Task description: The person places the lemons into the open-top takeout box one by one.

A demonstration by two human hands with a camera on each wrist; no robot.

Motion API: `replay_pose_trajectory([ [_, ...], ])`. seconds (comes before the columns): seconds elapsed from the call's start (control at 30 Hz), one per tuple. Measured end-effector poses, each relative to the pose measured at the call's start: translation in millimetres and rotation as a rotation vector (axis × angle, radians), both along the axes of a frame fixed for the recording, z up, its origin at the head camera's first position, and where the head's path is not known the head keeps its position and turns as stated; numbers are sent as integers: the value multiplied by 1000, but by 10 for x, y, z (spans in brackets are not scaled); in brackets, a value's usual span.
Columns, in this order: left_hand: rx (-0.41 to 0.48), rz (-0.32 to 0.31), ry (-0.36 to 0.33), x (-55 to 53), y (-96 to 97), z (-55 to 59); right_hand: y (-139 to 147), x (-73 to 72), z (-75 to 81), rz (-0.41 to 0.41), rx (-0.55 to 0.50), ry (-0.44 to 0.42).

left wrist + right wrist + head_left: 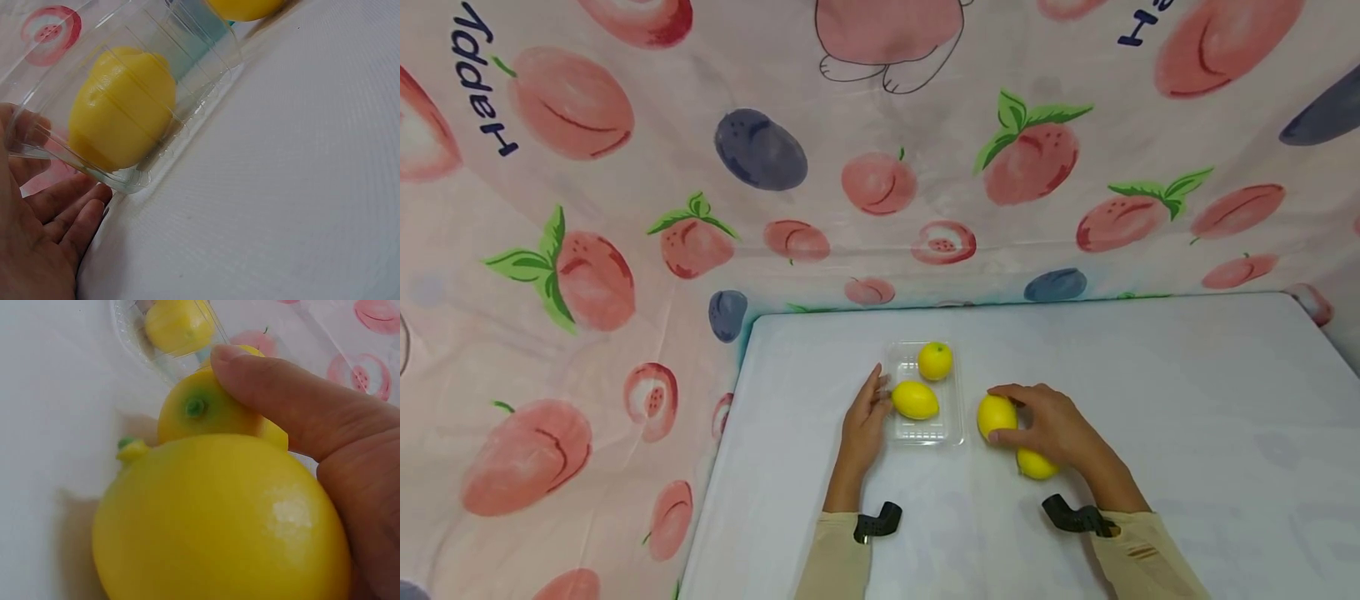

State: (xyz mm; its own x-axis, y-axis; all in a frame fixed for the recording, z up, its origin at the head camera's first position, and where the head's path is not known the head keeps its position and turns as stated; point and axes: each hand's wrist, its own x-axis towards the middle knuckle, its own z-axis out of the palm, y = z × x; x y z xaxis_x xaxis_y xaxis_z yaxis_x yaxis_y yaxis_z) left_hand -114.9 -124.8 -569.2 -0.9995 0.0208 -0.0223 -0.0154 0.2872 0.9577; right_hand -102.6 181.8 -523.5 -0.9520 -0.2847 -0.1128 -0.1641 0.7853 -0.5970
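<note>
A clear plastic container (957, 429) holds two yellow lemons: one lemon (915, 400) toward the front and a rounder-looking lemon (935, 362) behind it. My left hand (863, 425) lies along the container's left side, its fingers loosely extended; in the left wrist view, fingertips (94, 190) are right at the plastic wall. To the right of the container, my right hand (1051, 423) holds a lemon (996, 417) between thumb and fingers. Another lemon (1037, 465) sits under that hand, nearer to me; in the right wrist view this lemon (219, 519) fills the foreground.
The white table (1187, 400) extends to the right of the hands. Behind and to the left hangs a fruit-printed cloth (880, 108). Black wrist straps (877, 522) are worn at both sleeve cuffs.
</note>
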Motion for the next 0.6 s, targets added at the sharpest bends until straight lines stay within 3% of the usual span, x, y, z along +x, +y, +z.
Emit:
replay_pose_trajectory([
  [0.6,-9,-1,-8,18,-4,12,-19,31,46,-64,-11,55],
])
